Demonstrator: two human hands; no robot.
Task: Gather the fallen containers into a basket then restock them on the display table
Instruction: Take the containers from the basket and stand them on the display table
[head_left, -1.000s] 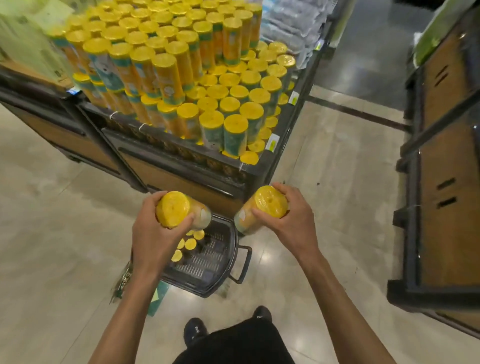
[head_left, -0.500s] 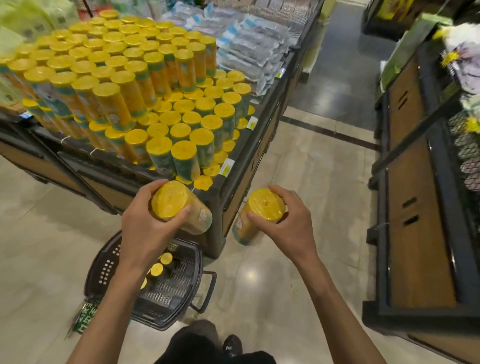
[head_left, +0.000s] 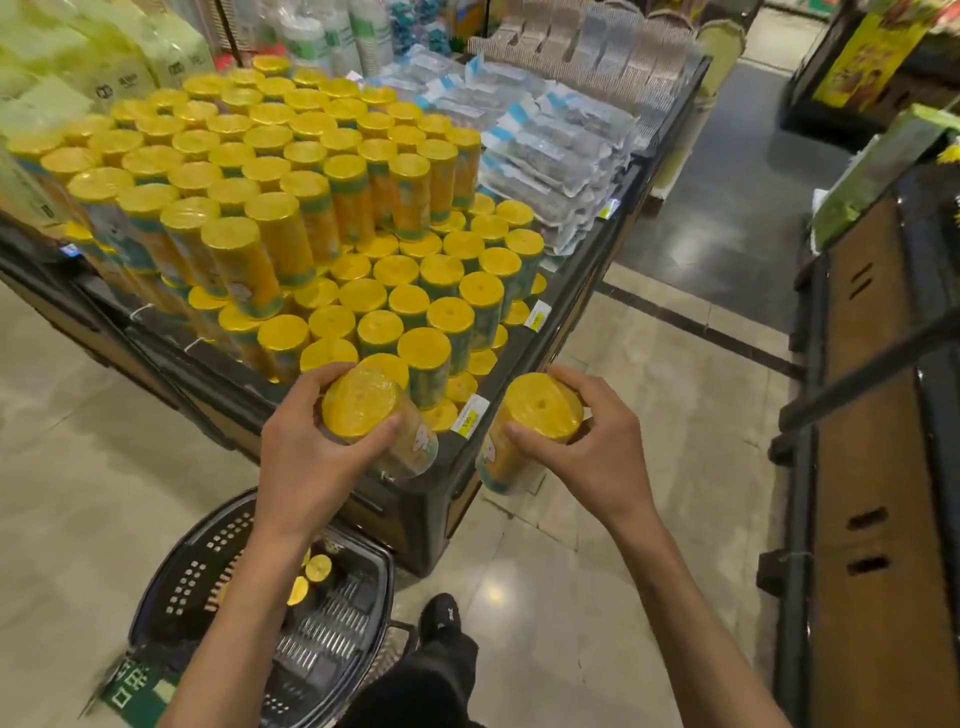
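Note:
My left hand (head_left: 301, 457) grips a yellow-lidded container (head_left: 374, 421), tilted, right over the near corner of the display table (head_left: 426, 499). My right hand (head_left: 592, 441) grips a second yellow-lidded container (head_left: 524, 421) just off the table's right edge, above the floor. Stacked rows of the same yellow containers (head_left: 291, 208) fill the table. The black basket (head_left: 208, 561) stands on the floor below my left arm, with a few yellow containers (head_left: 311, 571) inside it.
Clear packaged goods (head_left: 545, 145) lie on the table's far right part. A dark wooden shelf unit (head_left: 872, 467) runs along the right. Price tags (head_left: 470, 413) hang on the table's edge. My black shoe (head_left: 441, 618) is beside the basket.
Both hands rose with their containers from above the basket toward the table's near corner. The view moved forward, so the basket now sits lower in view.

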